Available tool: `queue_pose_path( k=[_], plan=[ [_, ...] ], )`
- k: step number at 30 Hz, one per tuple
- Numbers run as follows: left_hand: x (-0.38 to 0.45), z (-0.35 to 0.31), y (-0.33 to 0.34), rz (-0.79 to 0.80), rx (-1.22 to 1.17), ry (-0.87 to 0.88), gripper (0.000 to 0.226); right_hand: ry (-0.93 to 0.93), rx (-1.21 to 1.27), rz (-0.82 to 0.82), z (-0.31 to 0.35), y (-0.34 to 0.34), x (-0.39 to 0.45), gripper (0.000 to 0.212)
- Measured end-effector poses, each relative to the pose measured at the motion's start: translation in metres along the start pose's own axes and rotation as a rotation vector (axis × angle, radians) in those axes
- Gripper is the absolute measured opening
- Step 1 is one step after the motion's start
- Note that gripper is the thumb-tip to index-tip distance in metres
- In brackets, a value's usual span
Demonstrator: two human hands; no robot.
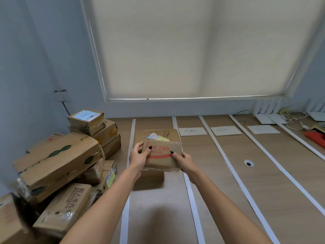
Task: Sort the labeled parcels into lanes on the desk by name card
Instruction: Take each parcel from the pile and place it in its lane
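1. While both bare forearms reach out from the near edge of the desk (263, 182), the left hand (139, 155) grips the left end of a small cardboard parcel (162, 155), thumb curled over its top face and fingers wrapped behind.
2. Opposite it, the right hand (184, 160) holds the parcel's right end the same way, thumb on top and fingers underneath.
3. That parcel carries red printed characters and sits in the leftmost lane, between two white tape strips (190, 196), over a lower box (151, 176); whether it touches that box cannot be told.
4. Just behind it lies a flatter parcel (168, 134) with a blue-and-yellow label on its top, in the same lane.
5. Along the desk's left edge a heap of cardboard boxes (58, 161) leans at mixed angles, the tallest stack near the far left corner topped by a box with a white label (86, 116).
6. Toward the far edge, three white name cards (192, 131) lie one per lane in the lanes to the right; their writing is too faint to read.
7. A round cable hole (248, 163) sits in a lane right of the hands.
8. At the far right corner lie white cables (292, 118) and a red item (315, 137).
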State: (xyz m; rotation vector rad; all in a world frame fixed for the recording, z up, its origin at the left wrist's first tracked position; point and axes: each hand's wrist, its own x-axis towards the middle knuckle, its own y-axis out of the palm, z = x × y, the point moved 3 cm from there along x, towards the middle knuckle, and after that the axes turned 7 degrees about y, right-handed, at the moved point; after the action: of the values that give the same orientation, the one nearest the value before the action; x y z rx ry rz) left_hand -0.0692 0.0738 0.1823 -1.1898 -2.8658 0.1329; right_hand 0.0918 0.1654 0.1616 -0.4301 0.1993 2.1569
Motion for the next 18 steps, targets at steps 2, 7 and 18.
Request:
queue_pose_path(
  k=[2, 7, 18],
  plan=[
    [0.001, -0.002, -0.002, 0.000, -0.043, 0.005, 0.033, -0.064, 0.008, -0.035, 0.000, -0.005, 0.000, 0.038],
    [0.000, -0.002, -0.002, 0.041, -0.262, -0.071, 0.043, -0.093, 0.069, -0.171, 0.000, -0.017, 0.001, 0.051],
    [0.000, 0.008, 0.007, 0.088, -0.125, -0.044, 0.050, -0.116, 0.098, -0.217, 0.004, -0.017, 0.001, 0.053]
  ],
)
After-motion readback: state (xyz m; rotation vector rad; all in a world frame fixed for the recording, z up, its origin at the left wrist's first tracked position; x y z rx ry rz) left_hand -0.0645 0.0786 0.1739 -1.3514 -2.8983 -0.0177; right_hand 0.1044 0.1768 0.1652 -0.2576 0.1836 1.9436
